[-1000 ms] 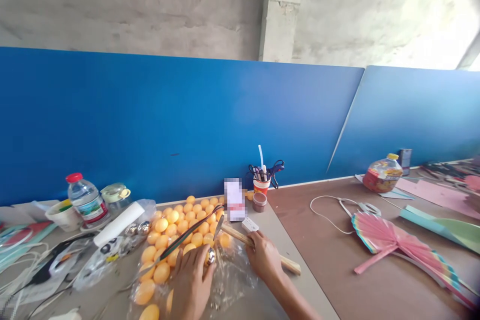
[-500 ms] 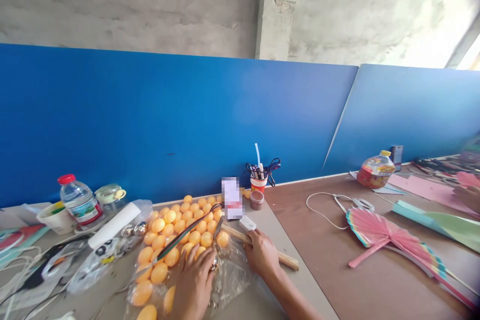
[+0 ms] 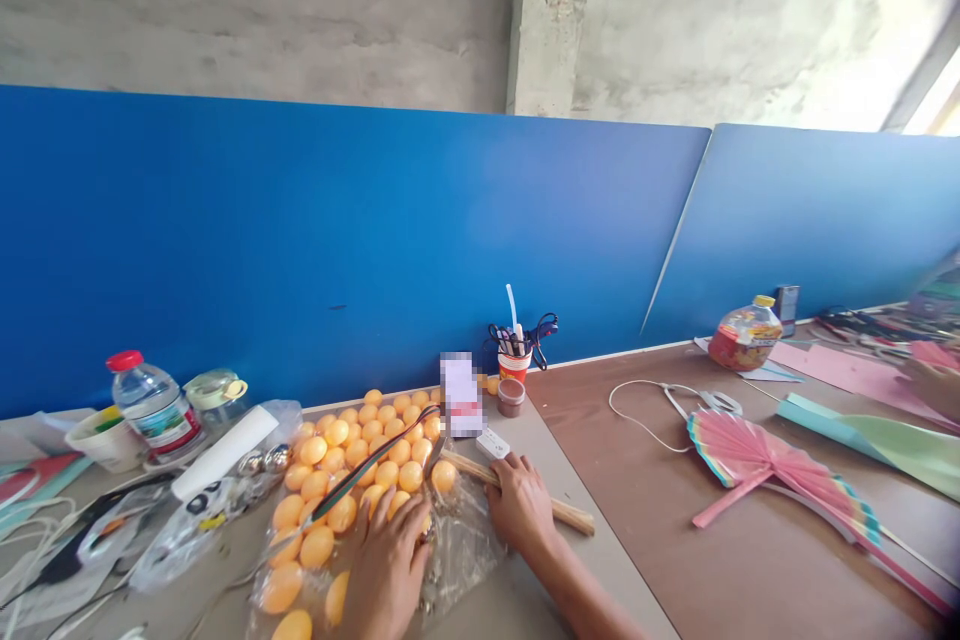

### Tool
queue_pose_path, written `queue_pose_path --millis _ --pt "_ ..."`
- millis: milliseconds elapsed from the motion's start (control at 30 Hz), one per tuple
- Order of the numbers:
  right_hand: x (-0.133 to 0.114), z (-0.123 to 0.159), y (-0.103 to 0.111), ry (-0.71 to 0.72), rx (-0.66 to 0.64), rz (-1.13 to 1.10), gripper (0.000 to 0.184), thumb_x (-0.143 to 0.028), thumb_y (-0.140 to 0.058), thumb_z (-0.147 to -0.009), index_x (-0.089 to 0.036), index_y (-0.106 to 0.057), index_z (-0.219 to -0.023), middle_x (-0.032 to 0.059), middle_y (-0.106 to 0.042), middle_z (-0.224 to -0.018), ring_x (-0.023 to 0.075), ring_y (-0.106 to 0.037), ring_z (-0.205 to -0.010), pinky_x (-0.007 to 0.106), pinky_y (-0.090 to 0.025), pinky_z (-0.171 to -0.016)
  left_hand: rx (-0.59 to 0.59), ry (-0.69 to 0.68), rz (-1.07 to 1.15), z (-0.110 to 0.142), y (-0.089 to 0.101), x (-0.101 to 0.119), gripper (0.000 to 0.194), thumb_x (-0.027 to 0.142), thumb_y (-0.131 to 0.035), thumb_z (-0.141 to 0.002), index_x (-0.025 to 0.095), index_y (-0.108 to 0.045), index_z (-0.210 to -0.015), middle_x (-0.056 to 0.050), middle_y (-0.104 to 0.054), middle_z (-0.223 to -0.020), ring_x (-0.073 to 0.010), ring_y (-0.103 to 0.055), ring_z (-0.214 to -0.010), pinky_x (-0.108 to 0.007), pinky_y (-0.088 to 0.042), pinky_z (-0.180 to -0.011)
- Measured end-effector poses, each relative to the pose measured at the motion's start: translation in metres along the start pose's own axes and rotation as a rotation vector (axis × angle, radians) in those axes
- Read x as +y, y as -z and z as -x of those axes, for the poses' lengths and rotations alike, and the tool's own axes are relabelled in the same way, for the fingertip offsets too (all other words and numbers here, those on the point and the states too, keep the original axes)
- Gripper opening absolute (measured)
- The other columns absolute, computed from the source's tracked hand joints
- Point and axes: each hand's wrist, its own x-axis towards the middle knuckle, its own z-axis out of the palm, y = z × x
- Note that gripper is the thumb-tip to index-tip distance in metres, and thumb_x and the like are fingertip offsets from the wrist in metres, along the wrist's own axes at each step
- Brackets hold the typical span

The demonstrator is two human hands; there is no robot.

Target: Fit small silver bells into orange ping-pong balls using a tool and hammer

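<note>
My left hand point(image 3: 384, 565) lies low in the middle, its fingers curled together over a clear plastic bag point(image 3: 466, 550) at the near edge of a heap of orange ping-pong balls point(image 3: 360, 445). What sits under the fingertips is hidden. My right hand point(image 3: 521, 503) rests just to the right of it, fingers wrapped over a wooden stick point(image 3: 571, 518) that lies slanted on the grey table. A dark striped strap point(image 3: 352, 483) crosses the balls.
A water bottle point(image 3: 154, 405), a cup, a white roll point(image 3: 225, 450) and cables crowd the left. A pen cup point(image 3: 514, 360) and a small jar point(image 3: 511, 398) stand by the blue partition point(image 3: 300, 250). On the brown table lie a pink paper fan point(image 3: 757, 465), a white cord point(image 3: 637, 415) and a juice bottle point(image 3: 742, 335).
A shiny metal ball seen in my left fingers a second ago is out of sight now, as the hand has pushed forward over the balls. The view has drifted slightly right.
</note>
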Motion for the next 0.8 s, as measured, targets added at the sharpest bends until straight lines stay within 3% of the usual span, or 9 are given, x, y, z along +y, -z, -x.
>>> queue_pose_path --millis 167,467,800 --pt "0.001 -0.001 -0.004 -0.001 0.002 0.012 0.021 -0.017 -0.058 -0.088 -0.016 -0.076 -0.099 0.0152 -0.072 -0.114 0.0316 -0.062 -0.111 0.037 -0.042 -0.091 -0.027 0.006 -0.006 -0.001 0.002 0.001 0.043 0.019 -0.058 -0.084 0.032 -0.076 -0.120 -0.006 -0.075 -0.128 -0.0364 -0.060 -0.130 -0.065 -0.034 -0.117" --pt "0.003 -0.002 -0.003 0.006 0.050 -0.018 0.026 -0.015 -0.055 -0.091 -0.015 -0.075 -0.107 0.0140 -0.072 -0.114 0.0302 -0.061 -0.110 0.037 -0.040 -0.091 0.015 -0.013 0.017 -0.003 0.000 -0.001 0.040 0.020 -0.056 -0.085 0.031 -0.076 -0.118 -0.006 -0.077 -0.125 -0.0373 -0.062 -0.127 -0.062 -0.036 -0.115" --pt "0.004 -0.005 -0.012 0.093 0.244 -0.049 0.031 -0.010 -0.056 -0.090 -0.016 -0.069 -0.118 0.0118 -0.068 -0.119 0.0272 -0.057 -0.113 0.036 -0.040 -0.095 0.264 -0.092 0.021 -0.010 -0.006 -0.013 0.030 0.030 -0.055 -0.091 0.024 -0.078 -0.110 -0.012 -0.079 -0.115 -0.0323 -0.071 -0.113 -0.051 -0.052 -0.105"
